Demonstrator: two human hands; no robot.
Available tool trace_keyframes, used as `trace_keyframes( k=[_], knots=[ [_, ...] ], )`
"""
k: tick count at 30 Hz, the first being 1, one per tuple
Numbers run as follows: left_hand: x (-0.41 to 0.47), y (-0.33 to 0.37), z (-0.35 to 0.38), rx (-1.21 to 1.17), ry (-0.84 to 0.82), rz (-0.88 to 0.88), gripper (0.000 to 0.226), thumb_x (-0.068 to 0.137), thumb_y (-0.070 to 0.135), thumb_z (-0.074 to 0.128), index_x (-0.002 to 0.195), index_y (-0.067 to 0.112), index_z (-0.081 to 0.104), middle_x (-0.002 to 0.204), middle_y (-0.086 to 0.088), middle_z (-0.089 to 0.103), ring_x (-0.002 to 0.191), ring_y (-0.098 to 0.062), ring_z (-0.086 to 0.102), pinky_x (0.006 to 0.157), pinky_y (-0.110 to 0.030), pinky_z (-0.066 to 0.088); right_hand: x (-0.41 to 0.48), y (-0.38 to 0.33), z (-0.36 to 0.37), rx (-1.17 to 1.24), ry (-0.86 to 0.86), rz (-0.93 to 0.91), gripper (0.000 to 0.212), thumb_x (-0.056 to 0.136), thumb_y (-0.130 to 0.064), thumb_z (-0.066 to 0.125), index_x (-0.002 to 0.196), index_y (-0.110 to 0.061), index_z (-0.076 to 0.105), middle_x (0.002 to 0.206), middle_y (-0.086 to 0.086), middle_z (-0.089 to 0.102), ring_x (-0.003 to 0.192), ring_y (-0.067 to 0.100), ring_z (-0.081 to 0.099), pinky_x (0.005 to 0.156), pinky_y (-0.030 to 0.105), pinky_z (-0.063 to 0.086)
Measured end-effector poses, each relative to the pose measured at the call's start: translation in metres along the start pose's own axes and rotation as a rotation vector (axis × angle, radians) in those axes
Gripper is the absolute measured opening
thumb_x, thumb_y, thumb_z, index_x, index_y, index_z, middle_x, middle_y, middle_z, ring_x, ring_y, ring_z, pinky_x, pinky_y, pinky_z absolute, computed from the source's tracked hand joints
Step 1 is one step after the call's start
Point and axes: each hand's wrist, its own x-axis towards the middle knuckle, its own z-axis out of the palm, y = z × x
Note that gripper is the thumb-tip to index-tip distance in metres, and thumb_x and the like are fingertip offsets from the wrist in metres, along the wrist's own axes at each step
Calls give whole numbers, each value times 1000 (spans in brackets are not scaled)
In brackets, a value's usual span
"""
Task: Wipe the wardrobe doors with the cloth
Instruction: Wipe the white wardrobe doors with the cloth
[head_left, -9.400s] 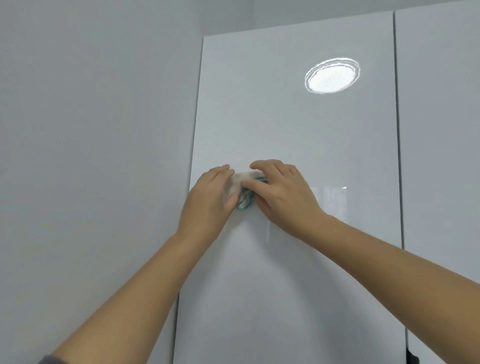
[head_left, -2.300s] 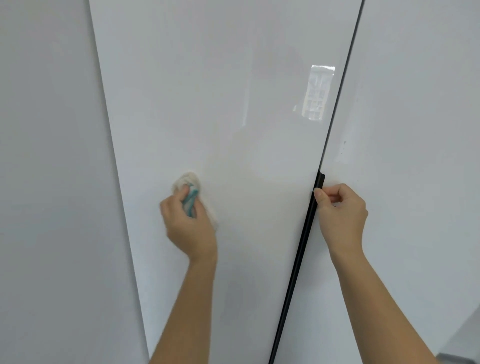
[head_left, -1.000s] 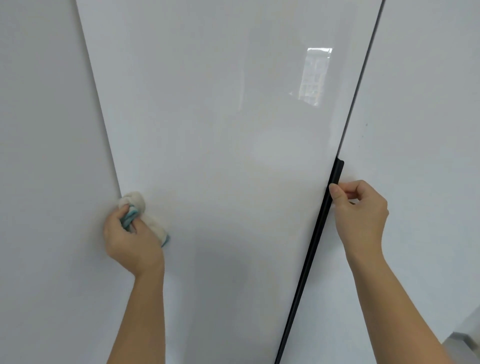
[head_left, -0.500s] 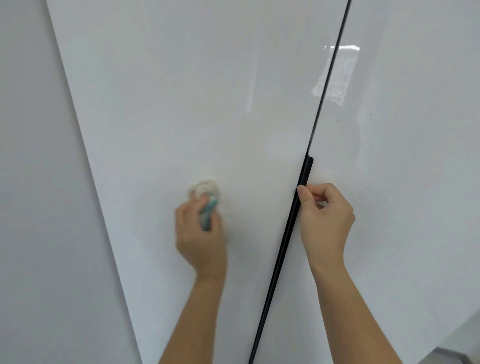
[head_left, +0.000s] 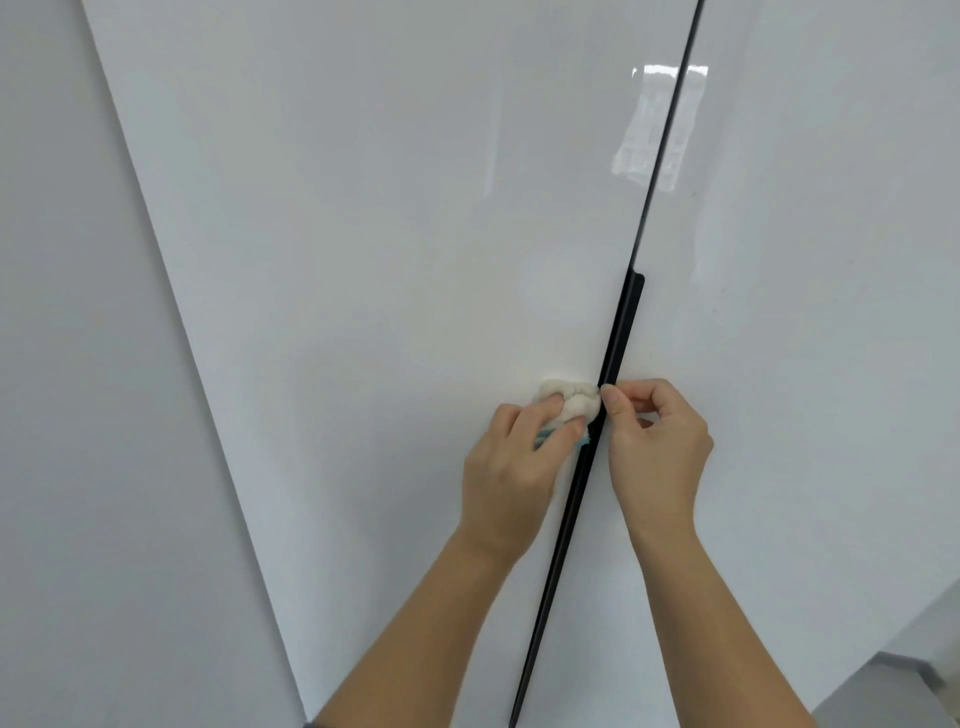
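Two glossy white wardrobe doors fill the view: the left door (head_left: 389, 260) and the right door (head_left: 810, 312), split by a dark gap. A long black handle strip (head_left: 621, 343) runs down the seam. My left hand (head_left: 511, 467) presses a bunched white cloth with a teal edge (head_left: 571, 400) against the left door, right beside the handle strip. My right hand (head_left: 657, 447) is curled on the strip's edge at the same height, thumb and fingers pinching it. The two hands almost touch across the seam.
A plain white wall (head_left: 78, 415) borders the left door. At the lower right corner a grey floor or ledge (head_left: 914, 686) shows. A window reflection (head_left: 649, 135) glints high on the doors near the seam.
My left hand has slid the cloth rightward across the left door, from its left edge to the handle strip. My right hand has stayed on the handle strip.
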Motion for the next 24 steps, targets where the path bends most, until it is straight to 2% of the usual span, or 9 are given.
trace_keyframes(
  k=[4, 7, 12, 15, 17, 20, 24],
  knots=[
    [-9, -38, -23, 45, -64, 137, 16, 89, 5, 68, 86, 19, 75, 101, 0, 71, 71, -22, 59, 53, -27, 47, -1, 1, 2, -57, 37, -17, 9, 89, -24, 66, 81, -26, 65, 77, -15, 64, 72, 6, 59, 64, 21, 43],
    [-27, -80, -48, 92, -66, 152, 15, 88, 3, 69, 90, 16, 75, 100, -2, 70, 74, -24, 61, 51, -31, 49, -3, 6, 5, -50, 62, -30, 6, 90, -25, 65, 85, -25, 67, 80, -15, 65, 76, 9, 60, 65, 21, 45],
    [-61, -146, -80, 176, -41, -27, 18, 89, 3, 64, 101, 14, 71, 105, -5, 68, 85, -28, 61, 48, -36, 49, -7, 17, 7, 4, 89, -93, 5, 91, -26, 65, 87, -23, 68, 80, -16, 65, 73, 10, 58, 69, 22, 45],
    [-76, -168, -87, 147, 57, -262, 23, 86, -3, 66, 104, 10, 73, 109, -6, 64, 95, -29, 59, 59, -39, 51, -15, 35, 6, 43, 59, -137, 7, 90, -25, 67, 83, -27, 68, 78, -14, 66, 70, 16, 59, 70, 30, 51],
    [-83, -180, -89, 127, 136, -346, 29, 84, -7, 65, 107, 10, 71, 110, -7, 62, 97, -31, 60, 68, -37, 49, -19, 48, 5, 50, 43, -173, 8, 89, -26, 67, 81, -29, 67, 77, -13, 66, 68, 19, 59, 70, 31, 51],
    [-91, -201, -89, 172, 222, -361, 31, 87, -4, 61, 114, 10, 68, 116, -10, 61, 102, -31, 59, 75, -35, 46, -25, 65, 8, 32, 36, -253, 10, 89, -27, 67, 80, -31, 66, 79, -14, 66, 69, 20, 61, 70, 29, 48],
    [-102, -226, -87, 251, 330, -335, 26, 93, 3, 54, 117, 7, 62, 118, -14, 60, 105, -35, 57, 79, -44, 47, -35, 90, 15, -18, 78, -369, 13, 90, -28, 65, 78, -32, 64, 80, -17, 65, 73, 16, 61, 72, 28, 46]
  ],
)
